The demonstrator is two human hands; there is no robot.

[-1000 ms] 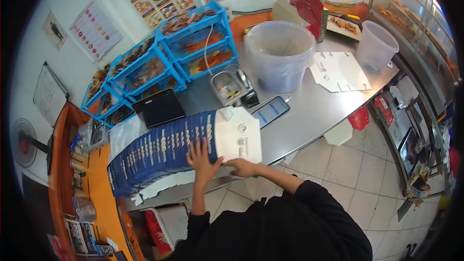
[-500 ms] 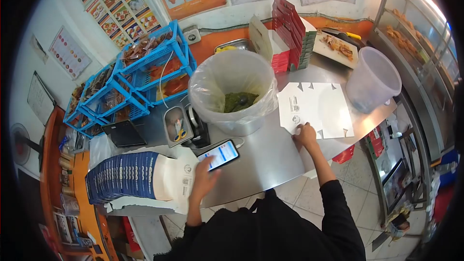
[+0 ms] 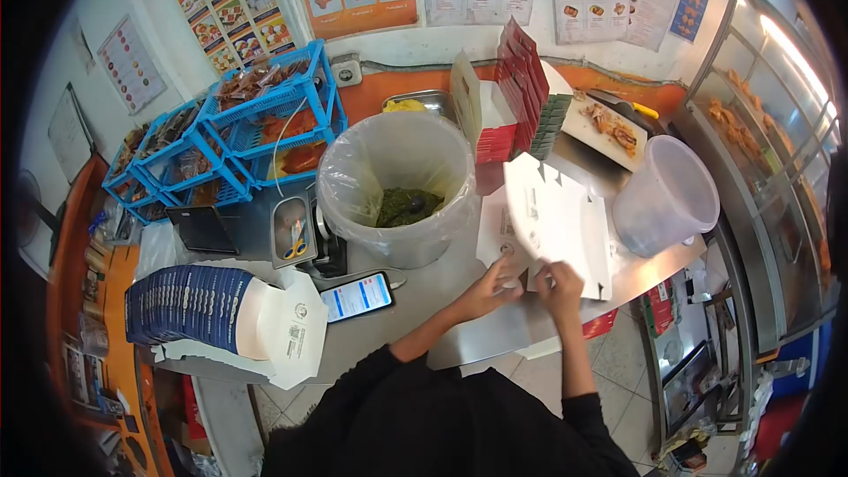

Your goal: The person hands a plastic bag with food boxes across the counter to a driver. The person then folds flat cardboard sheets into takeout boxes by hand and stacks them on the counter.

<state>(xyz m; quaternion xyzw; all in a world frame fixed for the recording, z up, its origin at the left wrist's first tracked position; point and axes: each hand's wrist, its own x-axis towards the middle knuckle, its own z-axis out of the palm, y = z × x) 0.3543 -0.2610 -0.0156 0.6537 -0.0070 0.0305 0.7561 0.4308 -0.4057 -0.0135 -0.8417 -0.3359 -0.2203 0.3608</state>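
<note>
A flat white cardboard sheet [image 3: 561, 221] is lifted and tilted at its left side, above another white sheet [image 3: 499, 234] lying on the steel counter [image 3: 477, 336]. My right hand [image 3: 561, 287] pinches the lower edge of the lifted sheet. Close beside it on the left, my left hand [image 3: 490, 290] has its fingers apart and holds nothing; it hovers by the lower white sheet. A phone [image 3: 358, 297] with a lit screen lies on the counter, left of my left forearm. Behind my hands stands a bin lined with clear plastic [image 3: 397, 168], with dark green contents.
Nested blue boxes [image 3: 190, 309] lie at the left. Blue baskets [image 3: 265, 115] hold packets at the back left. Red folded boxes [image 3: 521, 79], a board of food pieces [image 3: 609, 128] and a translucent bucket [image 3: 667, 199] stand at the back right. A glass display case [image 3: 768, 150] is farther right.
My left hand has left the phone and moved right, beside my right hand. The upper white sheet has been raised and tilted, showing another sheet beneath. The view has shifted slightly.
</note>
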